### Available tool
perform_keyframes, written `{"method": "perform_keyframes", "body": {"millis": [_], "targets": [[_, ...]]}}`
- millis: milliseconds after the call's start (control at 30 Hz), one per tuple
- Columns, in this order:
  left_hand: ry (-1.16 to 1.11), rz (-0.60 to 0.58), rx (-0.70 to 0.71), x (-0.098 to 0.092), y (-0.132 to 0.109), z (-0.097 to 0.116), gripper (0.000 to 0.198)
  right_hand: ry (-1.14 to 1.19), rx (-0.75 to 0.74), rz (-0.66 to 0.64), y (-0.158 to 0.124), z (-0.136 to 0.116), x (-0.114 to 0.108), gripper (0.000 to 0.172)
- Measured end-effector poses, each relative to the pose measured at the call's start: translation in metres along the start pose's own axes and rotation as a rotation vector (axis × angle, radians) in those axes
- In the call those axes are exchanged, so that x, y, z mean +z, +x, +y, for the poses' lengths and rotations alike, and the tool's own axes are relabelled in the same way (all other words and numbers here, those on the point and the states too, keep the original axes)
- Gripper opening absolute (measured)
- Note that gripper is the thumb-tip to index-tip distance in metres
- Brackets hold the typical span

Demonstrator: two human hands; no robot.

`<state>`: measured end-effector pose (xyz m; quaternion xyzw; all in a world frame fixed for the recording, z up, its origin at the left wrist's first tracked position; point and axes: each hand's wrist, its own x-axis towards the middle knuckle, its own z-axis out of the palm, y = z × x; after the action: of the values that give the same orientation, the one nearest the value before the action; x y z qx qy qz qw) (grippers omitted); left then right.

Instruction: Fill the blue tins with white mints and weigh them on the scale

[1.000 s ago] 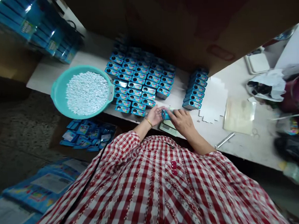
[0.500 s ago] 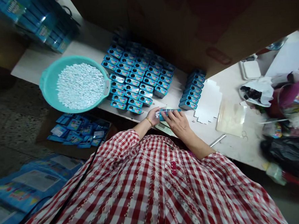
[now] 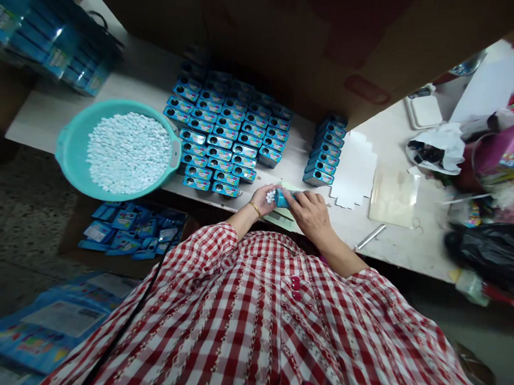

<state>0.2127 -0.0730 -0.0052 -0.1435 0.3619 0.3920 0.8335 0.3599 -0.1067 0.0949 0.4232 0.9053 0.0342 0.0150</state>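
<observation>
Packing workshop, judging by bulk stock. Beyond fingers (image 3: 303, 199): rows of identical blue boxes (image 3: 219, 142) on white worktable (image 3: 404, 250). Left of fingers: teal basin (image 3: 72, 163) of white pellets (image 3: 128, 154). Left of fingers, nearer body: cardboard carton (image 3: 71, 241) heaped with blue packets (image 3: 126, 230). Far left, beyond fingers: bundled blue packs (image 3: 43, 46). Well right of fingers: black plastic bag (image 3: 496, 262), assorted clutter.

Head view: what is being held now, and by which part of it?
The right grip holds a small blue container around its body, behind the end facing the left grip, which cups loose white pellets.
</observation>
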Motion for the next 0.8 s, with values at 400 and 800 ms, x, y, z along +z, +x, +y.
{"method": "perform_keyframes", "body": {"millis": [400,800], "targets": [[0.057,0.048,-0.032,0.013,-0.003,-0.009,0.026,0.045,-0.005,0.009,-0.009,0.001,0.002,0.036],[0.053,0.088,-0.026,0.006,-0.009,0.0,0.031,0.741,0.433,0.213,-0.041,0.029,0.06,0.03]]}}
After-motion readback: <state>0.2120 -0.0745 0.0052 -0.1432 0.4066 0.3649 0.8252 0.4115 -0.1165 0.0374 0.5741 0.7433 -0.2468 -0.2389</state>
